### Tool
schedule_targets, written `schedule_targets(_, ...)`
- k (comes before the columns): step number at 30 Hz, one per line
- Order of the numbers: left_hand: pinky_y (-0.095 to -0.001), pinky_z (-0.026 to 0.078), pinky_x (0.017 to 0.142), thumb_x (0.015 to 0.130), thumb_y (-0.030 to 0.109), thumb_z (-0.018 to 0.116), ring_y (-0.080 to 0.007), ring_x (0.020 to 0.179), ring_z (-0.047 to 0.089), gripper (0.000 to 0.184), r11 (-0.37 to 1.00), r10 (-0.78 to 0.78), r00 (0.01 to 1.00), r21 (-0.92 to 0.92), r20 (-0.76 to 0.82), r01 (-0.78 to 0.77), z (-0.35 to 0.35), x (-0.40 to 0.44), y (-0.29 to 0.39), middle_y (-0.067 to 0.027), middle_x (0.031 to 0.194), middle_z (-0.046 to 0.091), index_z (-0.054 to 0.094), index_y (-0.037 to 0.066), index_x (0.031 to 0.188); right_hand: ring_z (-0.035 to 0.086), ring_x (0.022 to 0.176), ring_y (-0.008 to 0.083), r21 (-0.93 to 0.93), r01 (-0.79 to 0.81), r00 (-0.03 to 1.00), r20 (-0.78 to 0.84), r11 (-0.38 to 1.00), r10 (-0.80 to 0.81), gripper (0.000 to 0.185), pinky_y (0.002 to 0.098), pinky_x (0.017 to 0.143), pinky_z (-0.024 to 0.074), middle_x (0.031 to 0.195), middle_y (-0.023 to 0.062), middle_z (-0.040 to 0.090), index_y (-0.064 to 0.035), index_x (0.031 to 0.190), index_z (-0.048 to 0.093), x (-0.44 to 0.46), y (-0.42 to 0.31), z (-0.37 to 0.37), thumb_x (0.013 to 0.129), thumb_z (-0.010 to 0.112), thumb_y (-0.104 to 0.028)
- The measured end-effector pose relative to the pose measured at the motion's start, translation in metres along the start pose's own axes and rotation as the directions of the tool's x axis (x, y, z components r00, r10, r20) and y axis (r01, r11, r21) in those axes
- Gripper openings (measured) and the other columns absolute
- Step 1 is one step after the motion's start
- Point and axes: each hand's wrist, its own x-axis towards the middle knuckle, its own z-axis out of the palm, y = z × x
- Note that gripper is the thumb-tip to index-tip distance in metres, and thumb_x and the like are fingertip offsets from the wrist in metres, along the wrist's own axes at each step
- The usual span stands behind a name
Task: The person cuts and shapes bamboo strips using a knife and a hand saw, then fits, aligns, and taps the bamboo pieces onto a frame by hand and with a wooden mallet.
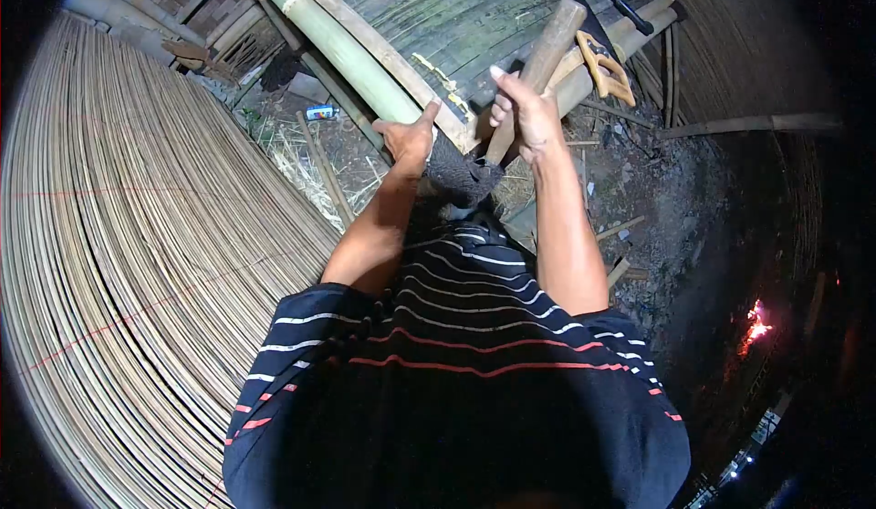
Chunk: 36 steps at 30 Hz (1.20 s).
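My left hand grips the near end of a thick green bamboo pole, its thumb and fingers on opposite sides. The pole slants away to the upper left beside a flat, pale strip of wood or bamboo. My right hand is wrapped around a wooden club, thick at the upper end and thinner toward my body. The thumb points up to the left, and the palm hides part of the club. Dark, rough cloth lies across my lap between both hands.
A handsaw with an orange wooden handle lies on the bamboo platform, near a dark tool. Long thin bamboo strips fill the left side. A blue can sits among shavings. A small fire burns at right.
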Motion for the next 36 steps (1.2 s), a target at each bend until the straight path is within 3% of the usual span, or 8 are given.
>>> schedule_targets(4,-0.0411,0.038,0.117,0.065,0.057,0.092,-0.0471,0.134,0.051,0.143,0.999,0.006,1.0,0.047,-0.031,-0.004,0.001,-0.002,0.004,-0.0425,0.142,0.046,0.007,-0.022,0.148,0.048,0.046,0.0117,0.111,0.026,0.985,-0.174,0.993,-0.006,0.028,0.0295,0.043,0.0412,0.06,0.0005,0.052,-0.0034,0.089,0.059,0.001,0.004,-0.001,0.088,0.081,-0.021)
schedule_targets(8,-0.0436,0.041,0.114,0.065,0.055,0.092,-0.0491,0.13,0.054,0.133,0.997,0.022,0.997,0.079,-0.073,-0.016,0.003,-0.001,0.004,-0.0427,0.137,0.051,0.018,-0.02,0.145,0.045,0.045,0.0129,0.014,0.043,0.973,-0.226,0.999,-0.039,0.024,0.0306,0.043,0.038,0.058,-0.0001,0.046,-0.0022,0.094,0.057,-0.011,0.0,0.008,0.091,0.075,-0.018)
schedule_targets(14,-0.0405,0.032,0.121,0.069,0.056,0.09,-0.0485,0.138,0.046,0.142,0.999,0.009,0.999,0.035,-0.031,-0.008,0.005,0.001,-0.002,-0.0422,0.146,0.042,0.004,-0.024,0.149,0.047,0.043,0.013,0.018,0.372,0.914,-0.178,0.928,-0.363,0.024,0.0306,0.041,0.0393,0.057,0.0025,0.05,-0.0022,0.083,0.054,-0.005,-0.053,0.016,0.093,0.073,-0.013)
schedule_targets(24,-0.0393,0.031,0.122,0.064,0.065,0.09,-0.0445,0.144,0.042,0.154,0.996,-0.013,1.0,0.093,-0.012,0.015,-0.001,-0.005,0.007,-0.0426,0.152,0.036,-0.001,-0.024,0.151,0.046,0.042,0.0133,0.107,0.261,0.944,-0.238,0.959,-0.23,0.021,0.0313,0.04,0.0395,0.058,0.0028,0.05,-0.0016,0.088,0.054,0.031,-0.011,0.0,0.091,0.073,-0.01)
schedule_targets(28,-0.0398,0.034,0.12,0.064,0.062,0.091,-0.0444,0.139,0.047,0.147,0.997,0.032,0.999,0.073,-0.016,-0.031,0.002,0.001,0.001,-0.0408,0.149,0.041,0.008,-0.024,0.15,0.047,0.045,0.0121,0.162,0.285,0.943,-0.226,0.945,-0.245,0.024,0.0292,0.04,0.0392,0.061,0.0026,0.051,-0.0044,0.088,0.051,0.014,-0.018,-0.015,0.091,0.075,-0.01)
schedule_targets(31,-0.0397,0.035,0.118,0.064,0.061,0.092,-0.0425,0.136,0.049,0.14,0.995,0.103,0.994,0.01,-0.028,-0.103,0.003,0.001,-0.003,-0.0394,0.147,0.044,0.016,-0.023,0.147,0.047,0.043,0.0109,0.048,0.173,0.973,-0.162,0.984,-0.164,0.022,0.0278,0.04,0.0378,0.058,0.0009,0.051,-0.0052,0.085,0.056,-0.01,-0.034,-0.034,0.091,0.076,-0.011)
schedule_targets(34,-0.0402,0.037,0.118,0.065,0.054,0.094,-0.0415,0.135,0.051,0.134,0.99,0.142,0.99,0.012,-0.018,-0.142,0.003,0.009,-0.007,-0.0346,0.145,0.048,0.018,-0.019,0.148,0.049,0.044,0.0094,-0.322,-0.047,0.989,-0.151,0.946,-0.002,0.025,0.0281,0.041,0.0386,0.059,-0.0017,0.055,-0.003,0.079,0.062,-0.03,-0.039,-0.05,0.088,0.081,-0.018)
schedule_targets(36,-0.0405,0.037,0.117,0.065,0.053,0.095,-0.0398,0.134,0.052,0.131,0.99,0.139,0.99,-0.007,0.003,-0.139,0.007,0.019,-0.014,-0.0335,0.144,0.05,0.021,-0.017,0.146,0.053,0.051,0.0082,-0.469,-0.026,0.998,0.039,0.883,0.05,0.03,0.0241,0.048,0.0412,0.065,-0.0033,0.057,-0.0056,0.085,0.066,-0.029,-0.015,-0.074,0.083,0.086,-0.028)
